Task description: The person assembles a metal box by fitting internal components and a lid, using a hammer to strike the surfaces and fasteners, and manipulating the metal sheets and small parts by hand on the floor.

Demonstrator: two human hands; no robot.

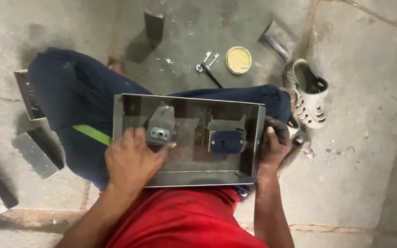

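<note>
Evidently stiff, weighty and sharp-edged, the metal tray (187, 166) is rested across the lap, its right wall gripped by the right hand (274, 146) while the grey lock piece (161, 131) inside is pressed by the left hand (132, 161), fingers (167, 150) loosely curled, best held by its rims.

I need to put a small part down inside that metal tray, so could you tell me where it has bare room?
Inside the metal tray, the bare strip along the near wall, below the dark blue block, is free. The left part is crowded: the left hand covers it, touching the grey lock part. The right hand grips the right wall.
</note>
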